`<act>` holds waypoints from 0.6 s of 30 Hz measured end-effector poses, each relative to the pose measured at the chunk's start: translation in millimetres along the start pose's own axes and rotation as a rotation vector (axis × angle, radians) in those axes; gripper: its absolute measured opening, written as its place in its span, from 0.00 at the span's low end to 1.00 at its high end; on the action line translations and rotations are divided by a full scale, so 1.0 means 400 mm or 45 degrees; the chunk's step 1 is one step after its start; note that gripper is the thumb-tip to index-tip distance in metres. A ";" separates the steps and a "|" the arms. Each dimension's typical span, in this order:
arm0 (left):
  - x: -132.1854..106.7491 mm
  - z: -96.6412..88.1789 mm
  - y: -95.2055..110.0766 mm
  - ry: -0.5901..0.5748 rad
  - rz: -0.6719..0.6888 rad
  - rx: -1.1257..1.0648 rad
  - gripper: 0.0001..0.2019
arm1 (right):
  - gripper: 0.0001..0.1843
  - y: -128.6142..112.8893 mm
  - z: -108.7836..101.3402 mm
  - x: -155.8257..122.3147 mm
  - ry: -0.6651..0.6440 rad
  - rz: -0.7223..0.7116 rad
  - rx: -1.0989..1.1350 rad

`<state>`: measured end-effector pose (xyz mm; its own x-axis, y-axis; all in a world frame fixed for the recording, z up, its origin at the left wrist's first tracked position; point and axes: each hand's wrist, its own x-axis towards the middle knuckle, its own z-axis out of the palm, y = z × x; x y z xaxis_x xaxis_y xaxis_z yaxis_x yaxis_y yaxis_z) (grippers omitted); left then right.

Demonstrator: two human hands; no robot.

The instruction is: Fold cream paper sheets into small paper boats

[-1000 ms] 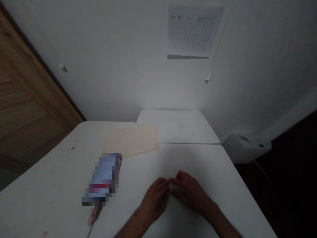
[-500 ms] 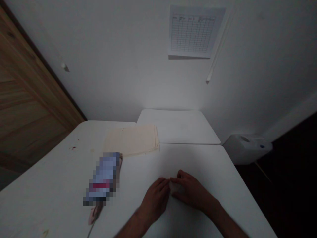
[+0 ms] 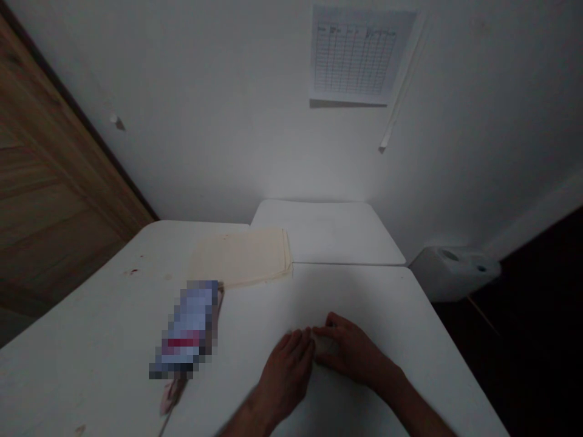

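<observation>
My left hand (image 3: 289, 370) rests low over the white table (image 3: 255, 388), its fingers bent and pressed together. Close against its fingertips is my right hand (image 3: 344, 349), curled, with thumb and index finger pointing toward the left hand. In the gap between the two hands shows a small pale patch (image 3: 324, 346), perhaps a thin piece of paper; dim light and the fingers hide what it is. Both hands are closed around this spot.
Thin beige sheets (image 3: 241, 258) lie left of centre. Nearer stands a blurred-out blue item (image 3: 189, 325) with a pinkish object (image 3: 170, 394) below it. A white board (image 3: 328, 230) adjoins the wall, where a printed chart (image 3: 357, 57) hangs. Right of the table is a whitish container (image 3: 455, 273).
My left hand has shifted slightly, its fingers now lying flatter and closer together beside the right fingertips. The right hand has barely moved. The view has tilted a little.
</observation>
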<state>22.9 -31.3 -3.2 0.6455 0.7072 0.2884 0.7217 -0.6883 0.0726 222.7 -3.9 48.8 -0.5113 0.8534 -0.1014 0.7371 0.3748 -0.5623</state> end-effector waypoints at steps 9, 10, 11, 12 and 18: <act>-0.020 -0.031 0.011 -0.029 -0.196 0.071 0.22 | 0.28 -0.009 -0.008 0.001 -0.024 0.090 -0.037; -0.026 -0.033 0.009 -0.009 -0.214 0.089 0.21 | 0.28 -0.010 -0.009 0.001 -0.031 0.099 -0.047; -0.032 -0.036 0.005 0.008 -0.228 0.106 0.21 | 0.28 -0.012 -0.010 0.001 -0.035 0.105 -0.057; -0.038 -0.039 0.001 0.022 -0.238 0.119 0.21 | 0.29 -0.012 -0.010 0.001 -0.036 0.108 -0.065; -0.062 -0.054 -0.027 0.104 -0.273 0.110 0.20 | 0.29 -0.012 -0.010 0.003 0.003 0.091 -0.071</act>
<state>-6.2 -45.0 9.4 0.4557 0.8178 0.3513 0.8608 -0.5054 0.0597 220.2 -3.2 54.7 -0.4555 0.8795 -0.1381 0.7953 0.3323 -0.5069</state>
